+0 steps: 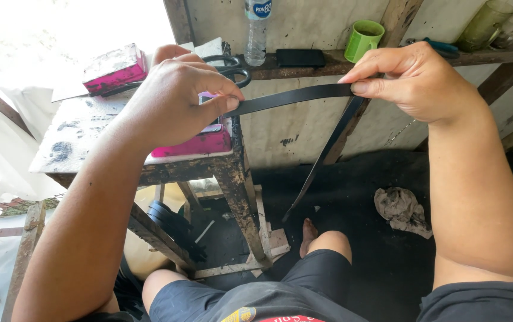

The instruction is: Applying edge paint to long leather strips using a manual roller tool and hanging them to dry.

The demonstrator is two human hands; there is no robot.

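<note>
A narrow black strap, flat, smooth and slightly glossy like leather or rubber, stretches taut between both hands above a small work table. The left hand pinches its left end between thumb and curled forefinger, the other fingers folded in tight. The right hand pinches the strap farther right between thumb and forefinger, its remaining fingers bent loosely over the top. From that pinch the strap bends and hangs in a long straight run down and left toward the dark floor, ending near the person's bare foot. Under the left hand stands the rough wooden table, its pale top chipped and blotched with black stains. On it lie a pink block just below the hand, a second pink block with a worn grey top at the far left, and black-handled scissors behind the knuckles. A wooden ledge on the far wall carries a clear plastic bottle, a flat black case, a green mug and two glass mugs. A crumpled grey rag lies on the floor at the right.
</note>
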